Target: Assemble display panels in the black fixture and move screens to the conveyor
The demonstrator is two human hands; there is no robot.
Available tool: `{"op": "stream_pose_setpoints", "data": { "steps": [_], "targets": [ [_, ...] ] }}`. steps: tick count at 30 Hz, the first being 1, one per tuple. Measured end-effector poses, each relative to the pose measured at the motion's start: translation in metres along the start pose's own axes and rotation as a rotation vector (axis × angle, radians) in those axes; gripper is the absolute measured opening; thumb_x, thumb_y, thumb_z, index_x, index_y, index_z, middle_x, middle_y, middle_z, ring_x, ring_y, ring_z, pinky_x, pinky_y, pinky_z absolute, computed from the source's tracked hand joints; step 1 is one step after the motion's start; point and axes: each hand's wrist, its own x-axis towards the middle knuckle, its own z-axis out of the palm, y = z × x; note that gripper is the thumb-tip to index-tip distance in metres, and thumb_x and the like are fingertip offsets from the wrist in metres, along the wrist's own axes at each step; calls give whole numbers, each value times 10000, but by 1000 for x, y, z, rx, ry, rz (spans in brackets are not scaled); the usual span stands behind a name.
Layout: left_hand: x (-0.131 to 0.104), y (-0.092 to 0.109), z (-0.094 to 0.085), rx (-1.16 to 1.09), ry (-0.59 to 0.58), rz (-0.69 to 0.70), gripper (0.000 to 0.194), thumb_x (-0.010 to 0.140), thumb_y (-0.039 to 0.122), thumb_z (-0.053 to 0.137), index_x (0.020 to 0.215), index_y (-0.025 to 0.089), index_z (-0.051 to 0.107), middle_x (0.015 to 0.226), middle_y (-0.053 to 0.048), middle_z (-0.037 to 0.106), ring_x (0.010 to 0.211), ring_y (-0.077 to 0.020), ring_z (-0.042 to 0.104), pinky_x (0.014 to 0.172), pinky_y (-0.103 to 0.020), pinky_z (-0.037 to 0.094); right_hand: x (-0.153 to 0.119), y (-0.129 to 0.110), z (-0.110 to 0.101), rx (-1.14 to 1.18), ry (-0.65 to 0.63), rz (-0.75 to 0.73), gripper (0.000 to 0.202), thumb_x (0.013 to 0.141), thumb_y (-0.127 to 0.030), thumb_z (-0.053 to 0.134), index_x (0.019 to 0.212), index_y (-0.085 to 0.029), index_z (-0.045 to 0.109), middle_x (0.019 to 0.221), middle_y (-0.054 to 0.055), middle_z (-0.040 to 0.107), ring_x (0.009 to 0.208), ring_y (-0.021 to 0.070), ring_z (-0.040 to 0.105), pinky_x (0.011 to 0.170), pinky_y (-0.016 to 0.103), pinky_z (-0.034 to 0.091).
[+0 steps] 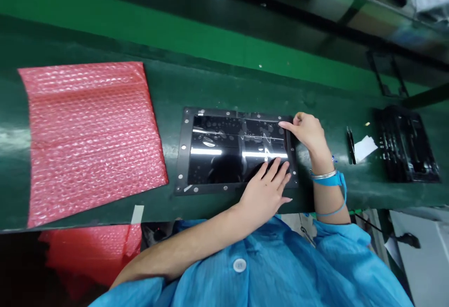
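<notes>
A black framed panel (217, 162) with a glossy, reflective screen lies flat on the green table. Round fasteners dot its dark frame, and film with bubbles covers the screen. My left hand (263, 189) rests on the lower right part of the screen, its fingers spread. At the panel's upper right corner is my right hand (306, 130), thumb stretched over the screen edge and the other fingers curled at the frame's outer side. Whether those fingers pinch the film or the frame is too small to tell. A blue strap is round my right wrist.
Red bubble wrap (94, 143) covers the table (217, 82) at left, with more red wrap (98, 251) hanging below the edge. Right of my right hand lie black tweezers (351, 146), a white scrap (365, 149) and stacked black parts (409, 145).
</notes>
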Motion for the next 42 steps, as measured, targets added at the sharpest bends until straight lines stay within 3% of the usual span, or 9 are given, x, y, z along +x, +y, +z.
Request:
{"op": "stream_pose_setpoints", "data": {
  "steps": [5,10,16,21,27,30,34,38,42],
  "targets": [
    [7,-32,-28,-71,-53,42,462,980,428,596,1386,210,620,1493,-122,558,1397,-284,495,1146,-455,381,-3,3,7,104,75,4,413,852,-551,636,642,-237,467,627,10,584,626,173,498,618,287,288],
    [25,-79,-55,74,60,-358,555,968,333,576,1448,59,534,1449,-263,544,1347,-400,498,1122,-577,349,-6,4,15,188,129,13,391,924,-509,541,656,-227,495,662,27,602,691,186,541,645,289,289],
    [37,-100,-58,66,159,-438,432,927,327,600,1262,54,610,1170,-213,669,1157,-378,554,1044,-536,393,-9,-4,17,406,152,30,293,842,-475,611,694,-237,526,622,-1,550,682,186,524,664,289,305],
    [29,-105,-69,-40,404,-392,227,940,320,548,1101,166,593,1077,-141,686,1076,-320,565,981,-485,413,-14,-14,19,717,71,-95,471,804,-679,536,681,-225,555,617,-15,537,650,155,501,654,279,352],
    [-4,-116,-92,-199,562,-352,248,940,371,547,1122,227,637,1091,-93,705,1068,-273,614,1010,-433,430,-16,-21,30,1029,-97,-160,726,672,-952,414,541,-246,308,500,-48,311,531,106,327,521,264,286],
    [-25,-132,-97,-403,759,-627,430,876,534,613,1158,212,653,1202,-114,691,1168,-295,609,1059,-419,432,-17,-28,33,1142,-114,-162,758,608,-991,428,531,-251,282,501,-54,263,532,98,276,502,260,253],
    [-36,-154,-95,-946,752,-990,686,539,779,768,886,189,728,997,-102,751,1073,-341,664,877,-351,533,-18,-37,32,1238,-127,-171,765,579,-993,466,529,-250,291,520,-55,252,546,97,250,501,261,234],
    [-33,-161,-90,-1195,849,-1132,664,311,697,871,699,174,737,894,-96,765,1062,-340,678,847,-307,554,-21,-38,33,1276,-156,-156,762,569,-994,484,547,-251,315,541,-52,262,558,102,257,511,266,240],
    [-34,-166,-83,-1299,892,-1221,556,320,555,894,698,173,753,877,-105,773,1149,-365,659,1001,-380,522,-22,-39,38,1296,-171,-136,769,556,-993,508,544,-249,313,536,-58,252,560,98,244,527,270,252]
  ]
}}
